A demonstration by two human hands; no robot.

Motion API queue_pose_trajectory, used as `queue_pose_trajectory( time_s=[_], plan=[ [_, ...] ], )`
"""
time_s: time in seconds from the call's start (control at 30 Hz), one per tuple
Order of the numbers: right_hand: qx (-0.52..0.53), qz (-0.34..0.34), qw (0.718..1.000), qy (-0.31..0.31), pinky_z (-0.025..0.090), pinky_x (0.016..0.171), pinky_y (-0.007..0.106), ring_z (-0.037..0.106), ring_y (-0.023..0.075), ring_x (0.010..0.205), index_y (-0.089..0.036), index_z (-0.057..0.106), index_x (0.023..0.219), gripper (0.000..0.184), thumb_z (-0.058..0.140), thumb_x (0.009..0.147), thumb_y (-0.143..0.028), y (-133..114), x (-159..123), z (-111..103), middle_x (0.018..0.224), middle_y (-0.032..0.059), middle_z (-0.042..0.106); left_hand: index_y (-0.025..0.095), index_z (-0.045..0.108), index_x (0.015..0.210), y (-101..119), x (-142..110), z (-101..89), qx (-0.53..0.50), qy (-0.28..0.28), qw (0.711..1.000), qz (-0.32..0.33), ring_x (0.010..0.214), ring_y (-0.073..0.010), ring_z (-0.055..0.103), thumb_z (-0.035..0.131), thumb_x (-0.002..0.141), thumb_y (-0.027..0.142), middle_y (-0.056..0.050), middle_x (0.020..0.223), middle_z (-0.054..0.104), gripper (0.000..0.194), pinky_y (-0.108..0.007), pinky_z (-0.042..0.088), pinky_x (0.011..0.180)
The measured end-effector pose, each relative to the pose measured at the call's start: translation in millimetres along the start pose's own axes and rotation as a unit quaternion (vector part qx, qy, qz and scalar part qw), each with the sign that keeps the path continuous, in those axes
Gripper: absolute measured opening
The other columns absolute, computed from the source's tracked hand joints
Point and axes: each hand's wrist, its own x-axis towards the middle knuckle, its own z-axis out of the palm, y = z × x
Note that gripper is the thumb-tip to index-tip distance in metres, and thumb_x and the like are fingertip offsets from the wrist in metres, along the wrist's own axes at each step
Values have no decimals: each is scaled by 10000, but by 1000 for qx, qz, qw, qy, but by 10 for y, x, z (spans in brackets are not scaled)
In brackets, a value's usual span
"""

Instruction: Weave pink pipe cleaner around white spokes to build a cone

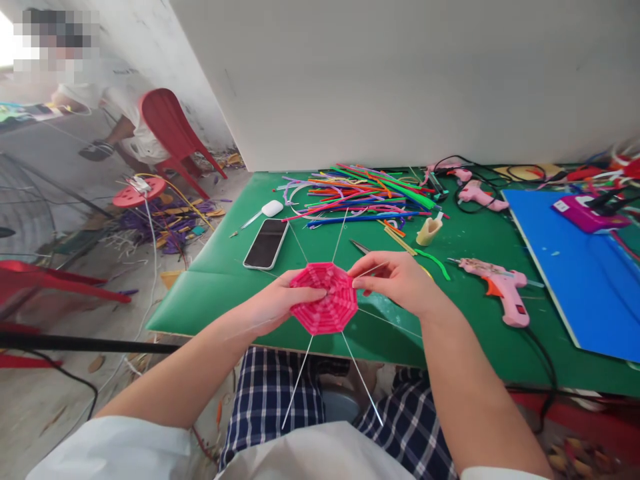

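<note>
A pink octagonal woven web (325,317), wound around thin white spokes that stick out on all sides, is held over the table's front edge. My left hand (280,297) grips it from the left, thumb lying across the front near its centre, the other fingers hidden behind. At its upper right edge my right hand (387,280) pinches with thumb and fingertips, where a spoke passes; a strand between the fingertips cannot be made out. Behind the right hand, a pointed metal tool (359,247) lies partly hidden on the table.
On the green table (220,267) lie a phone (267,244), a pile of colourful pipe cleaners (360,193), a pink glue gun (500,283) and a blue board (575,267). A purple power strip (585,212) rests on the board. Left, another person (120,120) sits by a red chair (170,120).
</note>
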Motion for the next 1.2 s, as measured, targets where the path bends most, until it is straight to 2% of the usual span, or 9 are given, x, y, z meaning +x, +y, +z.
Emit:
queue_pose_trajectory(
  time_s=[0.27,0.57,0.73,0.8,0.87,0.9,0.97,1.07,1.2],
  plan=[
    [31,-14,999,15,511,572,282,624,143,591,-222,697,701,61,714,652,-253,22,-9,56,644,-5,674,160,660,1012,70,-15,35,-30,-15,999,-12,744,-158,652,619,735,133,-52,880,707,281,-231,508,669],
    [16,-17,1000,14,494,536,270,612,145,599,-221,699,713,80,710,652,-270,31,15,78,673,5,676,180,687,945,127,-30,13,23,-2,1000,-5,687,-155,652,630,732,157,-39,832,715,223,-223,508,604],
    [-11,24,999,-32,516,694,328,647,199,806,-249,687,926,330,749,602,-249,-20,-68,-224,850,27,696,174,707,864,201,-23,-10,93,3,996,1,605,-141,632,639,724,190,-38,769,711,156,-212,491,540],
    [3,14,1000,7,511,677,325,646,202,787,-247,698,913,324,754,598,-294,-35,-136,-415,839,41,699,177,709,863,268,-30,-26,137,-21,990,-8,581,-136,625,626,733,195,-34,741,706,155,-207,488,524],
    [48,-23,997,55,505,645,327,644,210,755,-222,719,862,338,708,621,-460,-48,-190,-555,802,69,701,187,708,897,351,-40,-34,191,-52,980,-25,558,-141,620,611,741,203,-32,719,701,185,-210,484,494],
    [50,-22,997,46,502,644,327,643,217,756,-207,727,848,383,693,615,-508,-53,-204,-588,802,83,703,190,709,908,395,-43,-33,218,-69,973,-35,545,-149,619,607,740,208,-35,709,700,197,-216,481,476],
    [19,12,1000,8,496,665,324,646,220,763,-196,736,812,336,690,636,-479,-56,-193,-566,810,89,709,188,719,877,478,-43,-20,270,-84,958,-51,527,-161,615,611,725,203,-38,691,695,187,-229,480,458],
    [-39,55,996,-57,488,704,317,650,208,779,-220,735,788,174,673,688,-347,-23,-102,-380,789,45,718,194,729,796,565,-11,13,325,-71,942,-54,521,-166,612,635,668,148,-27,673,684,164,-227,480,446],
    [-82,70,985,-137,475,663,301,639,196,728,-232,737,774,164,673,673,-344,66,18,-137,745,12,715,188,725,783,612,68,46,359,-98,926,-72,498,-157,607,616,652,105,-26,664,678,190,-205,457,411]
  ],
)
